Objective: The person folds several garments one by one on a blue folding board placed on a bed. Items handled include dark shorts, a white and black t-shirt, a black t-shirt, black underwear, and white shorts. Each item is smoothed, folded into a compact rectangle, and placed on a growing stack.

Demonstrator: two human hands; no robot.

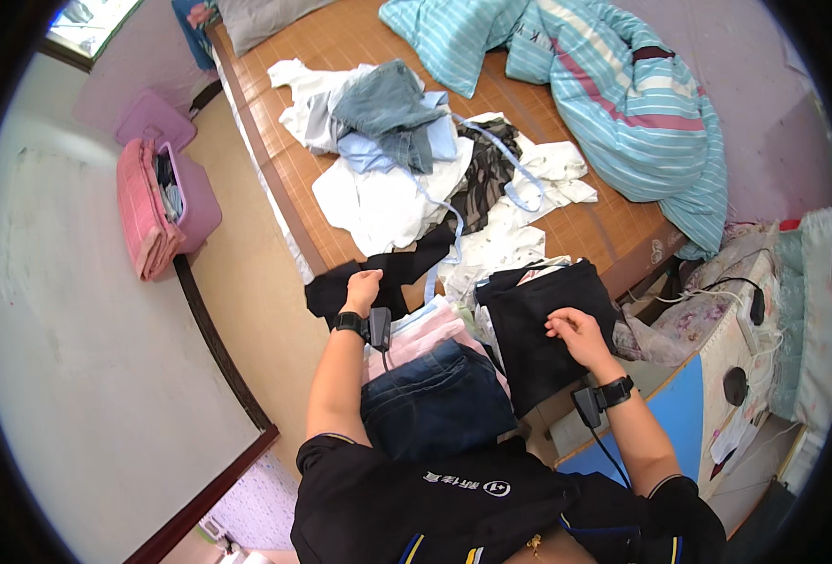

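Note:
My left hand (364, 287) is closed, pinching a black garment (331, 293) that lies loose along the near edge of the bed. My right hand (577, 336) rests over a folded black garment (533, 320), its fingers loosely bent and apart, gripping nothing that I can see. That folded piece tops a stack at the right, with white fabric peeking out from under it. Between my forearms lie folded dark blue jeans (439, 399), and pale pink and white folded clothes (425, 334) show behind them.
A loose heap of white clothes (369, 202), with grey-blue denim (388, 108) on top, covers the mat-topped bed (604, 230). A striped blue quilt (613, 122) sits at the far right. Left stands a pink storage box (200, 202). A cluttered blue-topped table (660, 423) is at right.

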